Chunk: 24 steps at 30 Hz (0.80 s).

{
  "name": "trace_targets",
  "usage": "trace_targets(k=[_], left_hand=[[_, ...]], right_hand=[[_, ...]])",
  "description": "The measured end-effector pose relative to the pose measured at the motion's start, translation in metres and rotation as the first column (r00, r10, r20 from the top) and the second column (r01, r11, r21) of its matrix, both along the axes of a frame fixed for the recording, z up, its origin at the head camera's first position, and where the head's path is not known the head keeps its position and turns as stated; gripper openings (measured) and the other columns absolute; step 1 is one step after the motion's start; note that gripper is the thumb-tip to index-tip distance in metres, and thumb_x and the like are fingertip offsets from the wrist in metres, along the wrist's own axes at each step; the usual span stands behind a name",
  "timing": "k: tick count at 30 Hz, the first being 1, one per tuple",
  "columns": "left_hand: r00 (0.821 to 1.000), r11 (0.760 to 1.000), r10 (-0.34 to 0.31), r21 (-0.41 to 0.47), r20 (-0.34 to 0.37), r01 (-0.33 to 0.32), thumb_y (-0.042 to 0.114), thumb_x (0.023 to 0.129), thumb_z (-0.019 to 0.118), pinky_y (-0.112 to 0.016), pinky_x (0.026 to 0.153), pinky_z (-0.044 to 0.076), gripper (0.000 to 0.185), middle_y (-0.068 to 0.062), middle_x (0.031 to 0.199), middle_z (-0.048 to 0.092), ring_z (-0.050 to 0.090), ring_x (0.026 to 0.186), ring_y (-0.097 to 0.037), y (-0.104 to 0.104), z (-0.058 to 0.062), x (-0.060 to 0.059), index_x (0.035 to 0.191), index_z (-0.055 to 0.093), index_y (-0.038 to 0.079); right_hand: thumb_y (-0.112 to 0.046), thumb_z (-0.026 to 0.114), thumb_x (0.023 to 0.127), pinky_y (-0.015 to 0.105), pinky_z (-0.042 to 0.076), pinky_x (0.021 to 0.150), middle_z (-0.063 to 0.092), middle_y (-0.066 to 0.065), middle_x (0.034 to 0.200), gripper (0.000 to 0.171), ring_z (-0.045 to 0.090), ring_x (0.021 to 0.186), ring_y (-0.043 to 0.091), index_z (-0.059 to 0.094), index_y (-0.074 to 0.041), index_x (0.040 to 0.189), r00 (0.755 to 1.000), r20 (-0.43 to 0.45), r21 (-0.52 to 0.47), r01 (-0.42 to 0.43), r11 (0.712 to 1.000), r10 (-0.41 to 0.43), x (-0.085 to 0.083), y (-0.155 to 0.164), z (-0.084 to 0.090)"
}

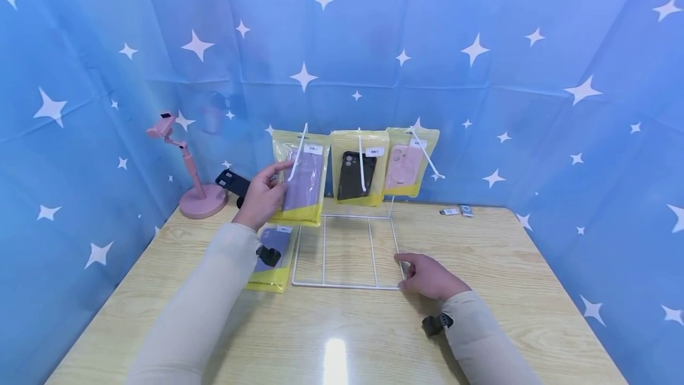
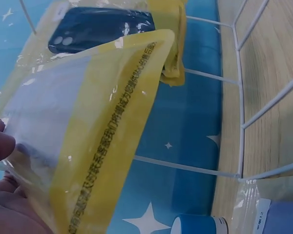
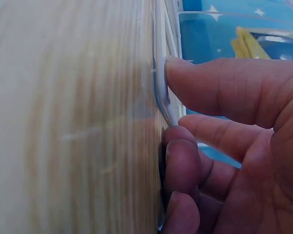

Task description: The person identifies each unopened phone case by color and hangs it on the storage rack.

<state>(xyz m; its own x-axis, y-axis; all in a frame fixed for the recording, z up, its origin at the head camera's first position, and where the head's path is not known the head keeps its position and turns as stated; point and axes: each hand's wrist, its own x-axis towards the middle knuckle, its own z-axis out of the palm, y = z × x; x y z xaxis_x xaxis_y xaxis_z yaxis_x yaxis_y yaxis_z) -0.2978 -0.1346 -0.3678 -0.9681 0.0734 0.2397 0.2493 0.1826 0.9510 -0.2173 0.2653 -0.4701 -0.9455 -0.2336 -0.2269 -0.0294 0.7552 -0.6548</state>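
1. The left hand (image 1: 263, 195) pinches the purple-case packet (image 1: 301, 182) between thumb and fingers at its left edge. The packet hangs at the left hook (image 1: 297, 156) of the wire rack (image 1: 347, 251), beside the black-case packet (image 1: 358, 174) and the pink-case packet (image 1: 407, 165). Judging by this, the step is seating or sliding that packet on its hook.

2. Grip the yellow border, not the clear window: the film looks slick and floppy in the left wrist view, and a soft pinch would likely let it slip.

3. Move the packet along the line of the hook, which slants up towards the viewer; a sideways pull would probably tear the hang hole or drag the rack.

4. The right hand (image 1: 427, 275) rests on the tabletop (image 1: 481, 254) with curled fingers (image 3: 219, 90) pressed against the rack's base wire at its near right corner. That pressure should be firm, since the light frame would likely tip.

5. Mind the second purple packet (image 1: 269, 257) lying flat under the left forearm, just beside the base.

6. Whether the hole is over the hook cannot be told here.
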Motion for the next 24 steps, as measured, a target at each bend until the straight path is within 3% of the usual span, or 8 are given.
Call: trace_targets(k=[5,8,12,16,18,22,23,24], left_hand=[[1.000,1.000,-0.019,0.004,-0.009,0.019,0.004,0.102,0.049,-0.024,0.057,0.043,0.055,-0.006,0.090,0.050,0.047,0.068,-0.014,0.000,-0.001,-0.009,0.151,0.059,0.028],[1.000,1.000,-0.029,-0.009,0.006,0.029,0.003,0.102,0.047,-0.024,0.062,0.045,0.058,-0.010,0.123,0.056,0.050,0.075,-0.015,-0.001,-0.001,-0.013,0.152,0.056,0.030],[0.999,0.998,-0.034,-0.055,0.011,0.035,0.004,0.103,0.045,-0.025,0.076,0.048,0.059,-0.007,0.163,0.038,0.052,0.096,-0.015,-0.003,-0.001,-0.019,0.155,0.054,0.031],[0.999,0.996,-0.051,-0.069,0.010,0.051,0.006,0.106,0.044,-0.025,0.070,0.047,0.056,-0.008,0.165,0.038,0.053,0.082,-0.012,-0.005,-0.002,-0.024,0.155,0.053,0.031],[0.998,0.996,-0.061,-0.064,0.016,0.062,0.007,0.108,0.044,-0.030,0.074,0.053,0.054,-0.007,0.165,0.038,0.059,0.087,-0.017,-0.006,-0.003,-0.025,0.155,0.052,0.030],[0.998,0.995,-0.064,-0.081,-0.006,0.063,0.006,0.109,0.043,-0.029,0.062,0.052,0.052,0.000,0.171,0.031,0.062,0.083,-0.019,-0.009,-0.006,-0.026,0.155,0.054,0.027],[0.998,0.994,-0.057,-0.090,-0.013,0.056,0.006,0.109,0.044,-0.029,0.061,0.052,0.051,0.001,0.171,0.031,0.062,0.097,-0.016,-0.011,-0.007,-0.026,0.154,0.055,0.027],[0.998,0.994,-0.051,-0.094,-0.021,0.049,0.006,0.109,0.044,-0.027,0.057,0.049,0.050,0.001,0.171,0.032,0.060,0.091,-0.017,-0.013,-0.008,-0.026,0.153,0.056,0.027]], right_hand=[[-0.008,0.081,0.087,0.036,0.043,0.059,0.058,0.007,0.082,0.068,0.052,0.070,0.022,0.057,-0.008,0.151,1.000,-0.001,-0.005,-0.003,1.000,0.003,0.000,-0.001,0.001],[-0.009,0.081,0.088,0.036,0.043,0.061,0.058,0.007,0.083,0.068,0.052,0.071,0.022,0.057,-0.009,0.152,1.000,0.003,-0.001,-0.004,1.000,0.004,0.001,-0.001,0.002],[-0.010,0.081,0.088,0.036,0.043,0.063,0.058,0.006,0.086,0.068,0.052,0.074,0.022,0.057,-0.010,0.151,1.000,-0.002,0.012,-0.006,1.000,0.006,0.001,-0.002,0.002],[-0.009,0.081,0.088,0.035,0.043,0.062,0.058,0.006,0.084,0.067,0.051,0.073,0.022,0.058,-0.009,0.151,1.000,-0.006,0.007,-0.005,1.000,0.005,0.002,-0.002,0.002],[-0.008,0.081,0.088,0.035,0.042,0.061,0.057,0.007,0.084,0.067,0.051,0.072,0.022,0.058,-0.008,0.151,1.000,-0.005,0.004,-0.003,1.000,0.003,0.002,-0.002,0.002],[-0.009,0.082,0.087,0.036,0.043,0.062,0.058,0.006,0.085,0.067,0.052,0.074,0.022,0.059,-0.009,0.150,1.000,-0.008,0.011,0.008,1.000,-0.007,0.002,-0.002,0.002],[-0.009,0.082,0.087,0.036,0.043,0.062,0.058,0.007,0.086,0.067,0.052,0.074,0.022,0.059,-0.010,0.150,1.000,-0.008,0.014,0.010,1.000,-0.009,0.002,-0.002,0.002],[-0.009,0.082,0.087,0.036,0.043,0.063,0.058,0.007,0.086,0.067,0.052,0.075,0.022,0.059,-0.010,0.150,1.000,-0.007,0.017,0.012,1.000,-0.012,0.002,-0.002,0.002]])
